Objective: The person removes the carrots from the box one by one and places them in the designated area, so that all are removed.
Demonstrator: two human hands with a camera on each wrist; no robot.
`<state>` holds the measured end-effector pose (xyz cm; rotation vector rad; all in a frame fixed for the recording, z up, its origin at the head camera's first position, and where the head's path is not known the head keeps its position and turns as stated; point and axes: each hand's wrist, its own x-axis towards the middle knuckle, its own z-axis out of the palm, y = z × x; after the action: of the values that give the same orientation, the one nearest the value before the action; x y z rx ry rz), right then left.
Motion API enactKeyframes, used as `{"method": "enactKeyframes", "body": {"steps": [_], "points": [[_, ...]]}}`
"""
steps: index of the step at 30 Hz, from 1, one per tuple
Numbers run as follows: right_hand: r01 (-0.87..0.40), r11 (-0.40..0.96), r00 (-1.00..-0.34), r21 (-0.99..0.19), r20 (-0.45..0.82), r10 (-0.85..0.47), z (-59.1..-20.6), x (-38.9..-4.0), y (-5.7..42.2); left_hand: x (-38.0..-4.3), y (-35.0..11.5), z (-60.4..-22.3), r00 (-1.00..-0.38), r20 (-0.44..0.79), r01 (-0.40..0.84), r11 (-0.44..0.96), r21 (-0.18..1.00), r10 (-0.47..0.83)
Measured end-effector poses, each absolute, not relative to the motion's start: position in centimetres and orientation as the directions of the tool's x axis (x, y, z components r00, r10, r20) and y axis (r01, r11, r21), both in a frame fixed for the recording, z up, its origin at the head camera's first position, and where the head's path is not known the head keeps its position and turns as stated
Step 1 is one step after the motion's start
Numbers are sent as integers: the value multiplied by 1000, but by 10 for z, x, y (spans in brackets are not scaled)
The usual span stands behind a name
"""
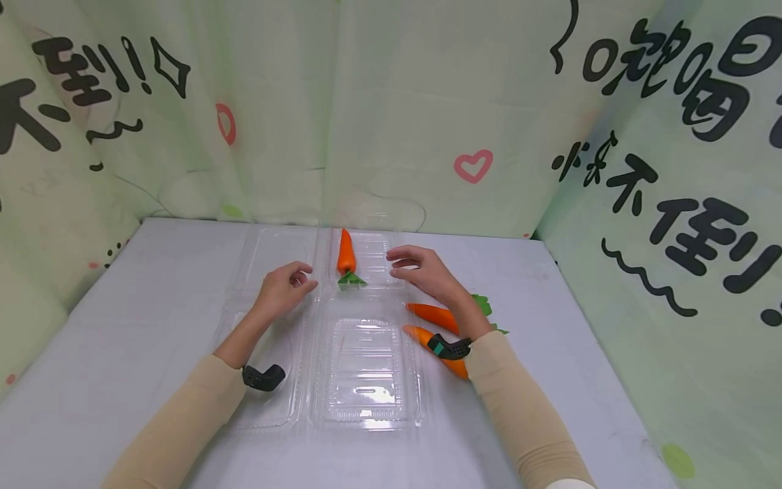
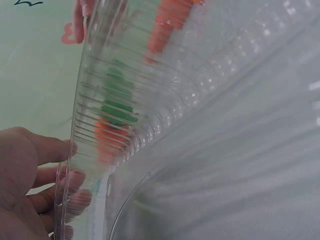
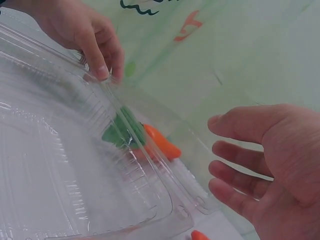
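Note:
A clear plastic clamshell box lies in the middle of the white table, its tilted rim showing in the wrist views. An orange carrot with green leaves rests in its far part. My left hand pinches the box's rim between thumb and fingers, left of the carrot. Across from it, my right hand hovers by the far right side with fingers loosely curved, apart from the box and holding nothing. Under and beside my right forearm lie two more carrots, the farther carrot and the nearer carrot, both partly hidden.
Another clear plastic box lies at the left, partly behind my left arm. Pale green curtains with black writing and pink hearts enclose the back and sides of the table.

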<state>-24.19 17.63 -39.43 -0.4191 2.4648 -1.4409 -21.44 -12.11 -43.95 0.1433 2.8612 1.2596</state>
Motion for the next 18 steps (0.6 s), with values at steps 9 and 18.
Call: {"method": "enactKeyframes", "body": {"steps": [9,18], "points": [[-110,456,-923,-883,-79,-378,-399,-245,172,-216,-122,-440,-995,24,81,666,741,94],[-106,436,-924,-894,-74,-376,-400,-245,164,-215,-121,-440,-995,23,80,668,740,95]]}}
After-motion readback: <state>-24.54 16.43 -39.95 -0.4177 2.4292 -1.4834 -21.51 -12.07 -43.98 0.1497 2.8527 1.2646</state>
